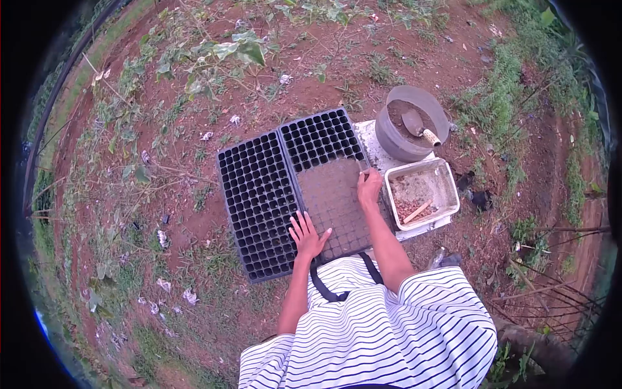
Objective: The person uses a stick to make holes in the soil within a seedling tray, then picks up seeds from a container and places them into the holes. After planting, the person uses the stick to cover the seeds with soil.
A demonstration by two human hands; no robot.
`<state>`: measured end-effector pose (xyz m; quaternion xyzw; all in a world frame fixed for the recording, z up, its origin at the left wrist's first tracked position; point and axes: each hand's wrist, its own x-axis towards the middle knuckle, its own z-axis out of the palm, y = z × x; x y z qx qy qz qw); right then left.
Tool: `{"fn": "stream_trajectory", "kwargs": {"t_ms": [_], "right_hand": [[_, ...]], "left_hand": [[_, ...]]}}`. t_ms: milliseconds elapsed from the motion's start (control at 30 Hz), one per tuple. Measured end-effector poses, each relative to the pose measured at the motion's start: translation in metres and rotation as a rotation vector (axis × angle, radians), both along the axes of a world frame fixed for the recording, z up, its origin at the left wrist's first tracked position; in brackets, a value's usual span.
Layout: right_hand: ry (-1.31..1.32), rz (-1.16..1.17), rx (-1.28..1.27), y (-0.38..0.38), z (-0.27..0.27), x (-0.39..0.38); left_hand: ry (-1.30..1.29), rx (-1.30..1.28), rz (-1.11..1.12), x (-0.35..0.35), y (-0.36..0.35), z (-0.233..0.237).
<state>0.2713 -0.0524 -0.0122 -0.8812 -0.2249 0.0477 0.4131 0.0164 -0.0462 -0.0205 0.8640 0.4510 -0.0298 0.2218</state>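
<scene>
Two black seedling trays lie side by side. Every cell of the left tray (258, 201) looks empty. Brown soil (330, 194) covers the near and middle part of the right tray (321, 135), with cell outlines showing through near its front; its far rows are bare. My left hand (308, 240) rests with fingers spread at the seam between the trays, near the front. At the right tray's right edge, beside the far end of the soil, my right hand (369, 188) is closed in a pinch; what it holds is too small to tell.
A round tub (396, 144) of soil with a trowel (414, 123) in it stands to the right. Nearer, a white basin (422, 188) holds small reddish bits and a wooden stick (418, 211). Both sit on a pale board (368, 133). Leafy plants (243, 50) grow beyond the trays.
</scene>
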Motion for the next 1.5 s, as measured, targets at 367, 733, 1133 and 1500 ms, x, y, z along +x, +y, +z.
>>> {"fn": "stream_trajectory", "kwargs": {"t_ms": [367, 733, 1133, 1500], "right_hand": [[-0.039, -0.174, 0.001, -0.003, -0.007, -0.030], [-0.329, 0.207, -0.122, -0.060, 0.015, -0.047], [-0.523, 0.337, -0.198, -0.011, 0.004, -0.008], [-0.440, 0.352, -0.215, -0.014, 0.006, -0.037]], "left_hand": [[0.135, -0.190, -0.064, -0.003, 0.013, 0.014], [0.155, -0.248, -0.115, -0.003, 0.018, 0.017], [0.229, -0.234, -0.115, 0.002, 0.018, 0.022], [0.261, -0.241, -0.092, 0.006, 0.016, 0.025]]}}
